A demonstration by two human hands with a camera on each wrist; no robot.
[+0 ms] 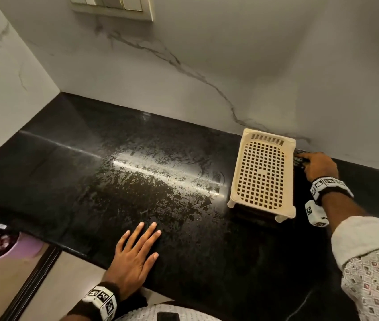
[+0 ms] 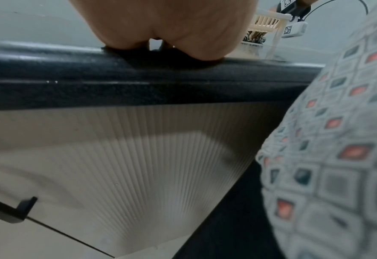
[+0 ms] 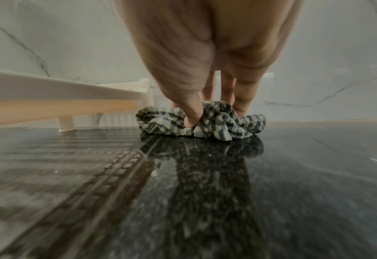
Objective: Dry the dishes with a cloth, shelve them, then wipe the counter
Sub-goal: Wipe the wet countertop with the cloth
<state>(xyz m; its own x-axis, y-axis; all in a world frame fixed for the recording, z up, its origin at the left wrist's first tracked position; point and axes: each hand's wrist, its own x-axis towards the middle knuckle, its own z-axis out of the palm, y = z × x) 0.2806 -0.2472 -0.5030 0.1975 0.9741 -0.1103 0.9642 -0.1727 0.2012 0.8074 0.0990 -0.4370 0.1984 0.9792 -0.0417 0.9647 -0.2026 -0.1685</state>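
Note:
A bunched blue-and-white patterned cloth [image 3: 209, 122] lies on the black granite counter [image 1: 91, 172] near the back wall. My right hand [image 1: 315, 165] grips it, the thumb [image 3: 189, 112] dug into its folds and the other fingers behind it. In the head view the cloth [image 1: 299, 159] shows only as a dark scrap beside the hand. A cream perforated rack [image 1: 263, 174] on short legs stands just left of that hand. My left hand [image 1: 137, 246] lies flat on the counter's front edge, fingers straight. Wet smears [image 1: 160, 174] cover the counter's middle.
White marble walls [image 1: 184, 66] close the counter at the back and left. A switch plate [image 1: 114, 5] sits high on the back wall. Below the front edge is a ribbed cabinet front [image 2: 139, 157] with a dark handle [image 2: 17, 210]. A purple bin [image 1: 10, 244] stands on the floor at left.

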